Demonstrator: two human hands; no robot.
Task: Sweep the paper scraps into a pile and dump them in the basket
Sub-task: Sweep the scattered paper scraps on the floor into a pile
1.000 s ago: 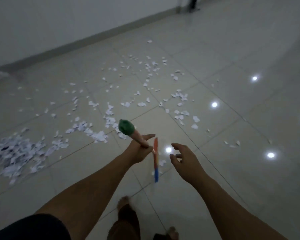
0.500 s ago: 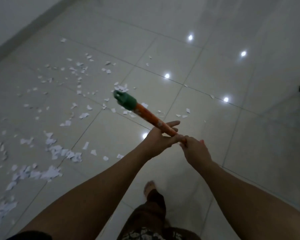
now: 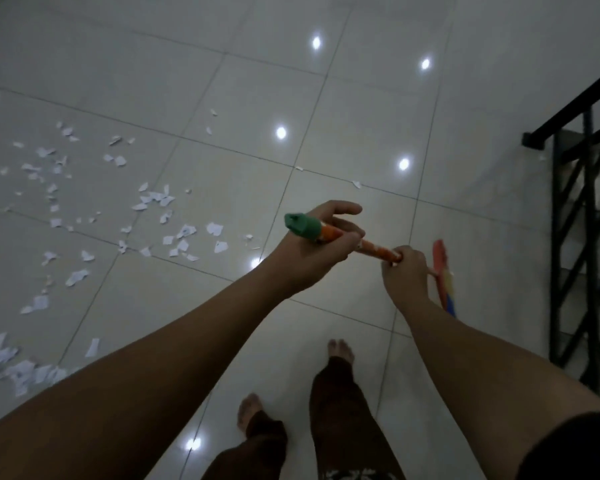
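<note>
I hold a broom by its orange handle (image 3: pixel 371 245), which ends in a green cap (image 3: pixel 300 226). My left hand (image 3: pixel 317 249) grips the handle just below the cap. My right hand (image 3: pixel 404 271) grips it lower down. The broom's red, yellow and blue head (image 3: pixel 445 282) shows edge-on behind my right hand, low over the floor. White paper scraps (image 3: pixel 184 233) lie scattered over the tiles to the left. A denser pile of scraps (image 3: pixel 21 368) sits at the lower left. No basket is in view.
A black metal stair railing (image 3: pixel 582 216) stands at the right edge with steps going down behind it. My bare feet (image 3: pixel 340 351) are on the glossy white tiles below my hands. Single scraps (image 3: pixel 356 184) lie ahead near the tile joints.
My view has swung right, bringing the railing into sight and pushing the scraps to the left. My right hand took hold of the handle, and the broom head now lies to the right.
</note>
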